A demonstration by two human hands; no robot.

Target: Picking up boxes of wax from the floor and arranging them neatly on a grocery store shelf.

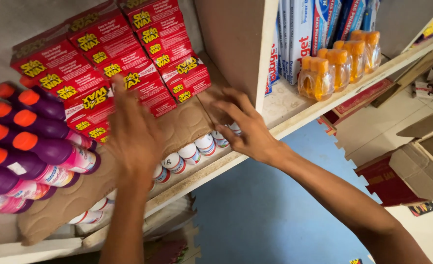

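My left hand (131, 137) lies flat, fingers apart, on a brown cardboard sheet (184, 124) that rests on a row of small white-capped bottles (192, 152) on a wooden shelf (294, 115). Its fingertips reach the stacked red boxes (123, 58) standing on that sheet. At the sheet's right end, my right hand (245, 129) has its fingers spread, touching the cardboard and the white bottles by the shelf's upright divider (236, 44). Neither hand holds anything.
Purple bottles with orange caps (31, 142) lie stacked at the left. Past the divider stand blue-and-white tube boxes (302, 34) and clear orange-capped bottles (336, 66). Below right are open cardboard cartons (421, 161) and a blue floor (265, 205).
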